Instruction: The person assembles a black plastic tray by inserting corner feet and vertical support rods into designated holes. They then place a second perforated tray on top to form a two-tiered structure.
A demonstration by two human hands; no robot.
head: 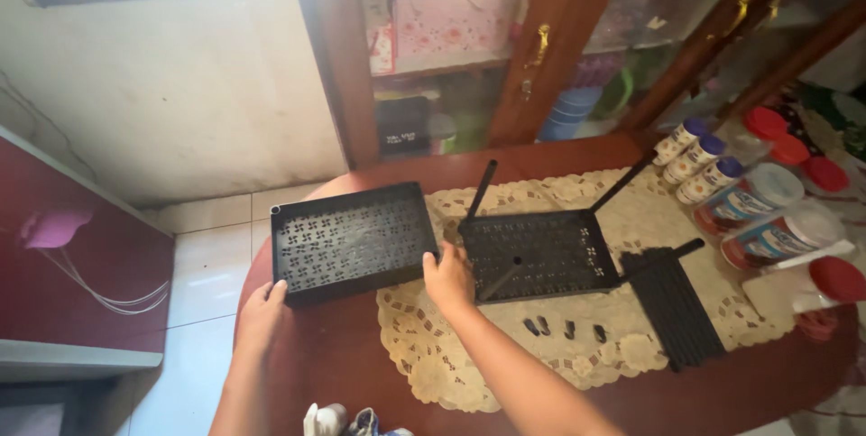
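Both our hands grip one black perforated tray [352, 239]: left hand [262, 310] at its near corner, right hand [448, 276] on its right edge. A second tray [541, 254] already carries poles; loose poles [672, 305] and small caps [564, 328] remain unfitted.

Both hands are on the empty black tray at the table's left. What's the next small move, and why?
Probably lift the left tray slightly and carry it right, toward the second tray. The left hand and right hand grip its front corners, while the second tray already has black rods standing in it, apparently ready to take another tier.
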